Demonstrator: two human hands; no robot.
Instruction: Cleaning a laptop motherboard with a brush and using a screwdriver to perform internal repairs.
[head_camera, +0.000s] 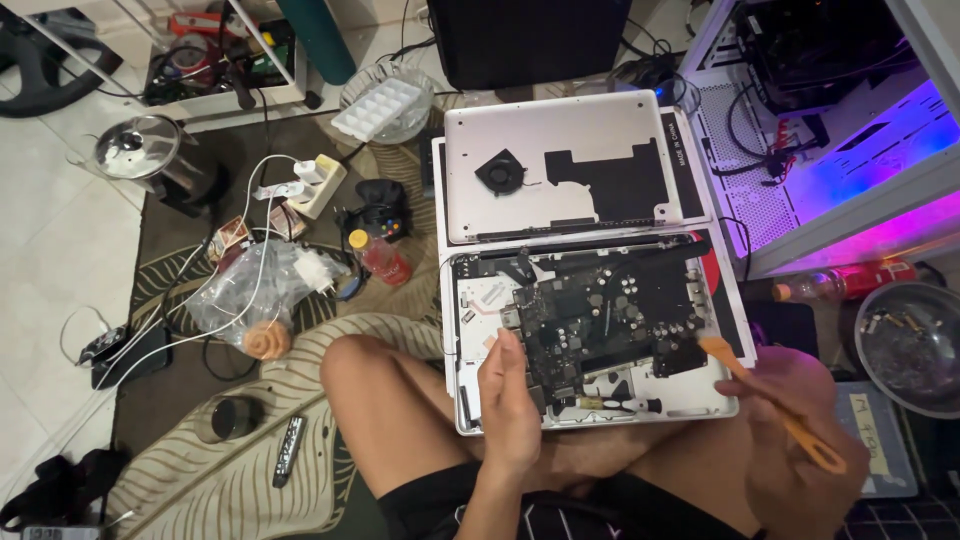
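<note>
orange plastic brush (770, 395) sits gripped in our right hand (800, 440), bristles toward the dark circuit board (600, 320). our left hand (510, 400) lies flat, unclenched, steadying the opened silver laptop case (470, 330) on our lap.

Opened laptop chassis (470, 395) — silver, with a black logic board (600, 320). Detached bottom cover (560, 165): silver, carrying black film patches and a black fan (500, 172). Brush (775, 405) — orange handle, orange bristles. Rug (200, 470): cream leaf pattern on dark brown. Ice tray (378, 108): white. Bottle (380, 257) — red body, yellow cap. Computer case (850, 130): white, lit purple and blue inside.
</note>
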